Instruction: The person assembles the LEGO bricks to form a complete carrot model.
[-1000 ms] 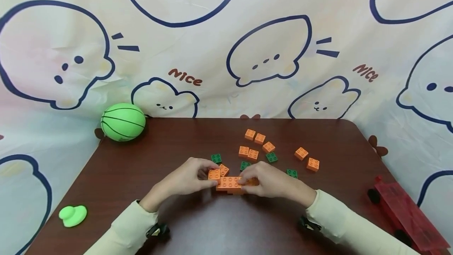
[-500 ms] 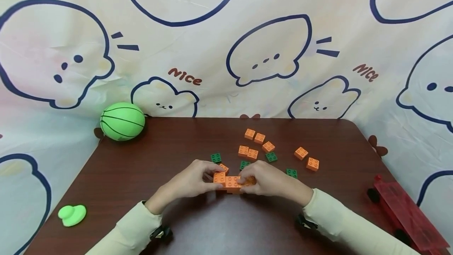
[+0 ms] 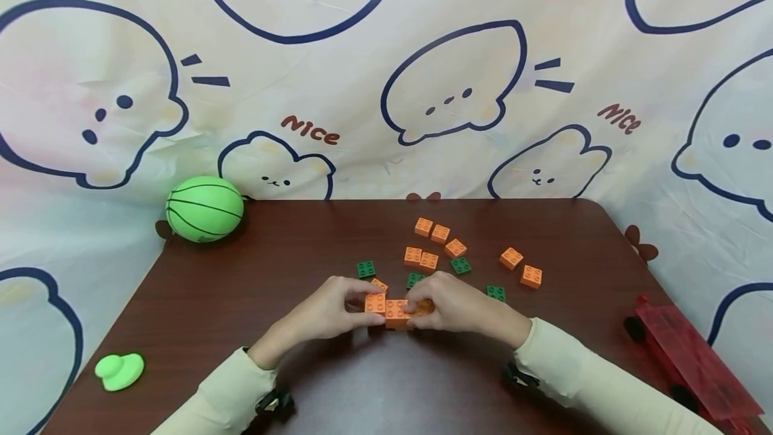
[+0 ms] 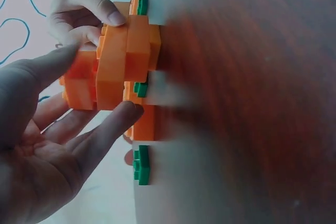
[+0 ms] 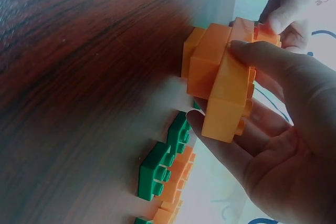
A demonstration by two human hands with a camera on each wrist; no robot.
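An orange toy brick assembly (image 3: 396, 313) is held between both hands above the near middle of the table. My left hand (image 3: 329, 307) pinches a small square orange brick (image 3: 375, 302) between thumb and fingers, at the left end of the assembly's studded top. My right hand (image 3: 449, 304) grips the other end, thumb on the near side and fingers behind. In the left wrist view the small brick (image 4: 84, 93) sits against the studs of a long orange brick (image 4: 111, 74). Stepped layers of orange brick (image 5: 209, 66) show below it in the right wrist view.
Several loose orange bricks (image 3: 413, 256) and green bricks (image 3: 366, 269) lie behind the hands. A green ball (image 3: 205, 209) sits at the back left. A light green rounded object (image 3: 119, 372) lies front left, a red toy vehicle (image 3: 694, 361) at the right edge.
My left hand has moved right with the small orange brick, bringing it over the assembly's left end. My right hand keeps its grip almost in place. The head view has shifted slightly.
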